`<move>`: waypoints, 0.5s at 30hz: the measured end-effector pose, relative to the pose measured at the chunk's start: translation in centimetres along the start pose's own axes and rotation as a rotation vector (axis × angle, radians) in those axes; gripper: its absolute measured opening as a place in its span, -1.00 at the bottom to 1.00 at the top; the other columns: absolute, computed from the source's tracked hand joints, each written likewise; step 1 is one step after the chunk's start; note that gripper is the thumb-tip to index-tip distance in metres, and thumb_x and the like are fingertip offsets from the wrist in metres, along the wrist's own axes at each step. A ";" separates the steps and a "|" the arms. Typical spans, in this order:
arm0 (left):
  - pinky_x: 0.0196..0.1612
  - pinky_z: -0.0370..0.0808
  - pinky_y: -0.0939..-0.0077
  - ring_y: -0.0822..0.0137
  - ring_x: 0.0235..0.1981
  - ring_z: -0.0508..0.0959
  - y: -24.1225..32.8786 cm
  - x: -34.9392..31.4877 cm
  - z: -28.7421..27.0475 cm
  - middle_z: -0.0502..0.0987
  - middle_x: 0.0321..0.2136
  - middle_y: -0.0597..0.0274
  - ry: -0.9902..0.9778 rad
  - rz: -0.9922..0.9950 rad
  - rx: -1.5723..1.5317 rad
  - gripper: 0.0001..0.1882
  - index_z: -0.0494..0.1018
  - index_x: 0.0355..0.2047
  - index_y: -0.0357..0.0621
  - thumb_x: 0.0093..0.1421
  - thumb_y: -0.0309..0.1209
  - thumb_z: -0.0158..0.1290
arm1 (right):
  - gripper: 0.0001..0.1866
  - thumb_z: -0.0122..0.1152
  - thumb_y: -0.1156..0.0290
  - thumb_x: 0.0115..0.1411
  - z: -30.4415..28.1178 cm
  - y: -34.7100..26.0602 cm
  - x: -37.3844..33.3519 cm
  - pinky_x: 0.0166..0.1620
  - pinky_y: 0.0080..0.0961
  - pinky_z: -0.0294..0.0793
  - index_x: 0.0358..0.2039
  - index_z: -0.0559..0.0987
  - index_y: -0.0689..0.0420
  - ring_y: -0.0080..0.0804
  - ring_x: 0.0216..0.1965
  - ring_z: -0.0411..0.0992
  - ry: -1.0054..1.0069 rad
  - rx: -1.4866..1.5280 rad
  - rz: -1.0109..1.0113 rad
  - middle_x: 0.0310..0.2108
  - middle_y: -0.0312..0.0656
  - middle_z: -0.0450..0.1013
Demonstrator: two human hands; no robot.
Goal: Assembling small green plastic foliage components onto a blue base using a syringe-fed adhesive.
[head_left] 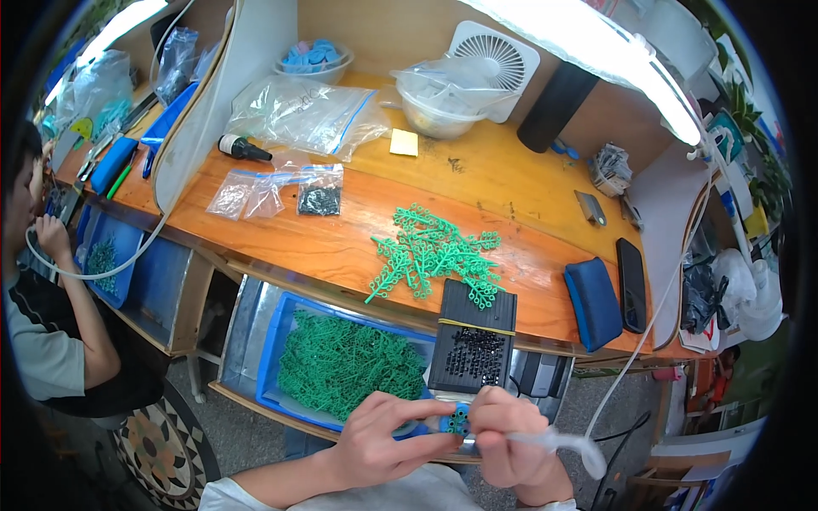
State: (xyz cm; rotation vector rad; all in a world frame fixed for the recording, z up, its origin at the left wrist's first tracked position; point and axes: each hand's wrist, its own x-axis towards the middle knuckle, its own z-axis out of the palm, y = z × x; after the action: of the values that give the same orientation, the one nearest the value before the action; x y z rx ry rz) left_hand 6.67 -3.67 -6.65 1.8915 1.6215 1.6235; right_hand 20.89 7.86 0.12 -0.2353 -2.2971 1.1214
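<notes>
In front of me at the bottom, my left hand (pixel 375 443) pinches a small green piece with rings (pixel 458 419) between its fingers. Something blue shows beside that piece. My right hand (pixel 511 434) is closed around a translucent white pen-like tool (pixel 558 441), whose thicker end sticks out to the right. The tool's tip is hidden at the green piece. Just beyond my hands lies a dark ridged block (pixel 452 362) with a yellow band, bearing many tiny black stones (pixel 474 356). Green ringed branches (pixel 430 251) are heaped on the wooden bench behind it.
A blue tray (pixel 266 366) full of green branches sits in the open drawer. On the bench are small zip bags (pixel 319 198), a dark bottle (pixel 243 147), a blue pouch (pixel 593 302) and a phone (pixel 631 285). A white cord (pixel 643 353) hangs at right. Another person sits at left.
</notes>
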 end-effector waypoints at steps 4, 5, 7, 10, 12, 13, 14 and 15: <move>-0.29 0.40 0.53 0.47 -0.36 0.56 0.1 0.2 0.0 0.60 -0.08 0.35 -0.011 0.001 -0.010 -0.73 0.68 -0.28 0.15 -0.06 -0.37 0.33 | -0.67 0.03 0.24 0.40 -0.2 -0.1 -1.1 -0.49 -0.47 0.29 -0.30 0.42 0.30 -0.34 -0.55 0.34 0.156 0.203 0.100 -0.55 -0.11 0.34; -0.29 0.40 0.53 0.47 -0.36 0.56 0.1 0.1 0.0 0.60 -0.08 0.35 -0.012 0.002 -0.012 -0.73 0.68 -0.28 0.15 -0.06 -0.37 0.33 | -0.68 0.04 0.25 0.40 -0.3 -0.1 -1.0 -0.50 -0.46 0.29 -0.31 0.43 0.31 -0.34 -0.56 0.34 0.130 0.199 0.094 -0.55 -0.10 0.35; -0.29 0.40 0.53 0.48 -0.37 0.56 0.0 0.1 0.1 0.59 -0.07 0.35 0.007 0.004 -0.007 -0.73 0.68 -0.27 0.16 -0.06 -0.37 0.33 | -0.68 0.05 0.25 0.40 -0.4 -0.2 -0.7 -0.51 -0.44 0.29 -0.31 0.43 0.31 -0.33 -0.56 0.33 0.105 0.195 0.088 -0.55 -0.09 0.36; -0.29 0.40 0.53 0.48 -0.38 0.56 0.0 0.1 0.1 0.59 -0.06 0.35 0.005 -0.003 -0.006 -0.73 0.68 -0.28 0.16 -0.06 -0.38 0.33 | -0.68 0.06 0.27 0.39 -0.6 -0.4 -0.5 -0.50 -0.43 0.30 -0.34 0.44 0.31 -0.32 -0.56 0.34 0.053 0.164 0.127 -0.55 -0.08 0.37; -0.28 0.40 0.53 0.48 -0.38 0.56 0.0 0.1 0.0 0.59 -0.06 0.35 0.001 -0.001 -0.005 -0.73 0.68 -0.28 0.16 -0.06 -0.38 0.33 | -0.69 0.08 0.29 0.38 -0.6 -0.4 -0.4 -0.50 -0.43 0.31 -0.38 0.45 0.31 -0.31 -0.56 0.35 0.037 0.161 0.129 -0.56 -0.07 0.38; -0.28 0.40 0.53 0.48 -0.37 0.56 0.0 0.1 0.0 0.59 -0.06 0.35 -0.002 0.001 -0.004 -0.73 0.68 -0.28 0.16 -0.06 -0.38 0.33 | -0.69 0.08 0.29 0.38 -0.7 -0.5 -0.5 -0.50 -0.43 0.31 -0.38 0.45 0.31 -0.31 -0.56 0.35 0.037 0.161 0.129 -0.56 -0.07 0.38; -0.28 0.40 0.53 0.48 -0.37 0.56 -0.1 0.1 0.0 0.59 -0.06 0.35 -0.002 0.001 -0.003 -0.73 0.68 -0.28 0.16 -0.06 -0.38 0.33 | -0.69 0.08 0.29 0.38 -0.7 -0.5 -0.5 -0.50 -0.43 0.32 -0.39 0.45 0.31 -0.30 -0.57 0.35 0.045 0.167 0.142 -0.57 -0.07 0.38; -0.29 0.40 0.53 0.47 -0.38 0.56 0.0 0.1 0.0 0.59 -0.06 0.36 0.002 0.004 -0.003 -0.73 0.68 -0.28 0.15 -0.07 -0.39 0.33 | -0.68 0.09 0.29 0.37 -0.7 -0.5 -0.5 -0.50 -0.43 0.32 -0.40 0.45 0.31 -0.30 -0.57 0.35 0.053 0.173 0.155 -0.57 -0.07 0.38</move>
State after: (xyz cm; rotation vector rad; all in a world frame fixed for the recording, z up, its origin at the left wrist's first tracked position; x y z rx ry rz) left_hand 6.64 -3.54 -6.62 1.8935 1.6158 1.6285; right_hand 21.76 7.82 0.69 -0.3760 -2.1503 1.3665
